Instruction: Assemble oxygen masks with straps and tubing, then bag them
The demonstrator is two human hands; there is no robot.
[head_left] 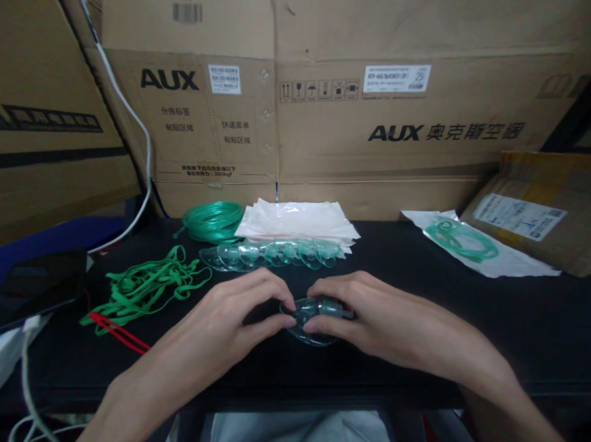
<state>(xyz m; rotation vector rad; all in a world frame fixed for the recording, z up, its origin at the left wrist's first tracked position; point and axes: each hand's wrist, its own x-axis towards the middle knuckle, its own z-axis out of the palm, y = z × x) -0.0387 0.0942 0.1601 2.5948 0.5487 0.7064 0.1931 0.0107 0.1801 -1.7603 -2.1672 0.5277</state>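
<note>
A clear green nebulizer mask (313,340) lies near the table's front edge, between my hands, with a cylindrical cup (326,307) at its top. My left hand (255,305) pinches the mask's left end between thumb and forefinger. From the other side, my right hand (357,311) has its thumb and fingers closed around the cup. Fingers cover part of where cup and mask meet. Just beyond, several more clear green masks (278,252) lie nested in a row.
White pouches (298,220) are stacked behind the masks, beside coiled green tubing (215,221). Green elastic straps (146,288) and a red strip (118,332) lie left, near a phone (36,288). Packaged tubing (467,243) lies right, by a cardboard box (551,203). Large cardboard (320,142) stands behind.
</note>
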